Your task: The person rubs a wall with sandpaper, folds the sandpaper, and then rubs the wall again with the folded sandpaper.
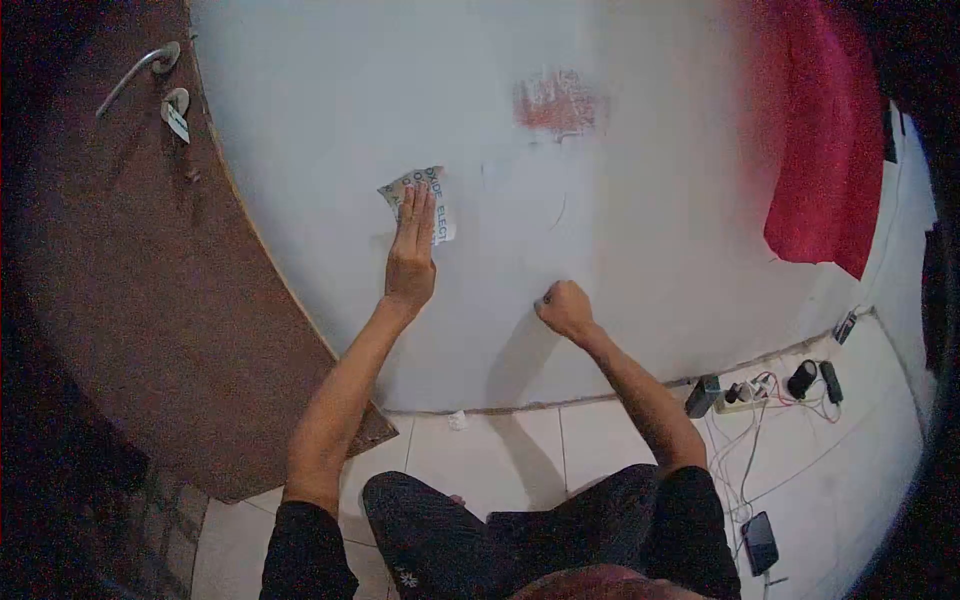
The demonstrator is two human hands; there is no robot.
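Note:
My left hand (412, 262) lies flat, fingers stretched upward, on a sheet of sandpaper (440, 215) with printed lettering on its back. The sheet rests against the white wall (330, 160), and its upper left corner sticks out past the fingers. To the right and lower, my right hand (566, 308) is closed in a fist close to the wall. A small dark thing shows at the left side of that fist, too little of it visible to name. Above the right hand, the wall bears a reddish rough patch (558, 103) and a thin curved dark mark.
A brown door (130, 260) with a metal handle (140, 75) and a key stands at the left. Red cloth (825, 170) hangs at the right. On the tiled floor (485, 450) lie a power strip (745, 400) with plugs and cables, and a phone (760, 543).

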